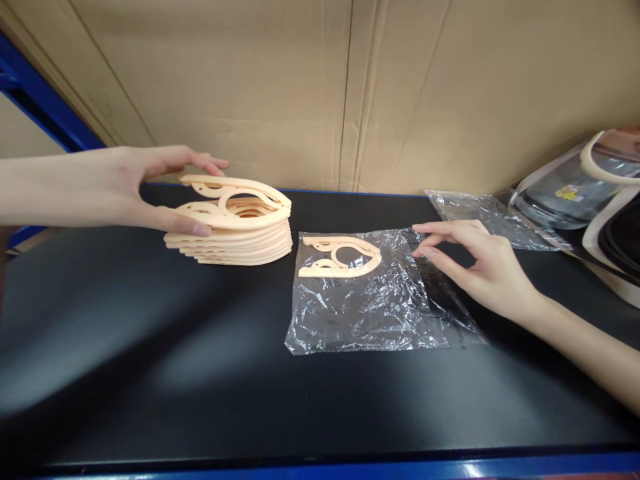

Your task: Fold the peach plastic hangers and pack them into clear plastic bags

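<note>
A stack of several peach plastic arch-shaped pieces [240, 240] stands on the black table [150, 360]. My left hand [150, 190] grips the top piece [235, 193] of that stack, thumb underneath and fingers over its far edge, tilting it up. To the right lies a clear plastic bag [370, 307] with one peach piece [340, 257] inside at its far end. My right hand [475, 263] rests by the bag's right edge, thumb and fingertips pinched at the film.
More clear bags [490, 217] lie at the back right, beside a pale appliance with a glass lid [600, 180]. A cardboard wall [320, 87] runs behind the table. A blue shelf frame [40, 100] stands at the left.
</note>
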`<state>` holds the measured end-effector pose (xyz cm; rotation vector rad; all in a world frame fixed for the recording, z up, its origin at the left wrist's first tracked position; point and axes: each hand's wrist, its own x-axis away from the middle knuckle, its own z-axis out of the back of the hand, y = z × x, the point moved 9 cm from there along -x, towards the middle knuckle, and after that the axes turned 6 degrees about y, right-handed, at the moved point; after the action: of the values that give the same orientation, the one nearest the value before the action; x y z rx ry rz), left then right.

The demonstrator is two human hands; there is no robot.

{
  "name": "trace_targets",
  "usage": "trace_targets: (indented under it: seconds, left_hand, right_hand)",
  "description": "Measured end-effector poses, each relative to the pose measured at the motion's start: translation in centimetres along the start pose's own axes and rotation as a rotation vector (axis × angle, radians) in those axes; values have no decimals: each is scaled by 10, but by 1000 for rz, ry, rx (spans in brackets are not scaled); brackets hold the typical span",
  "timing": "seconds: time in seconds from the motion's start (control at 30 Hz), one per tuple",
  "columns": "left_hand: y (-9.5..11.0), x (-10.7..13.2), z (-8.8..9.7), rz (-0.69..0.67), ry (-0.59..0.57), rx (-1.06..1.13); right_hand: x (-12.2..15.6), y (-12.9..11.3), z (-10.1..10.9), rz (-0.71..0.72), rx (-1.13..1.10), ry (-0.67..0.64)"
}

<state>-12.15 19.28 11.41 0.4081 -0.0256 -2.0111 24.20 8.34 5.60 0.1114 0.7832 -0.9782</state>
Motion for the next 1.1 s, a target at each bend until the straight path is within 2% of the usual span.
trace_targets:
  seconds: [0.1, 0.23, 0.33, 0.47, 0.6, 0.7, 1.0, 1.1]
  left_hand:
    - [27, 5, 8, -23, 69, 99]
    - [83, 14, 7, -133, 174, 195]
    - [127, 22, -6, -214, 284, 271]
    - [171, 35, -46, -336, 285, 212]
    - [188, 44, -76, -407, 238, 218]
    - [195, 48, -89, -437, 174, 252]
    - [205, 55, -96, -504, 182, 253]
    - [201, 54, -102, -482, 123, 277]
  right_hand:
    - [-1, -5, 5, 15, -4, 42]
    - [-1, -12, 12, 25, -26, 91]
    - [1, -18, 17, 29, -102, 122]
    - [3, -29, 26, 89, -142, 157]
    - [4, -46, 15, 219, -19, 24]
    - [5, -52, 1, 242, -26, -80]
    - [8, -68, -12, 265, -45, -174]
    - [7, -69, -8, 290, 7, -158]
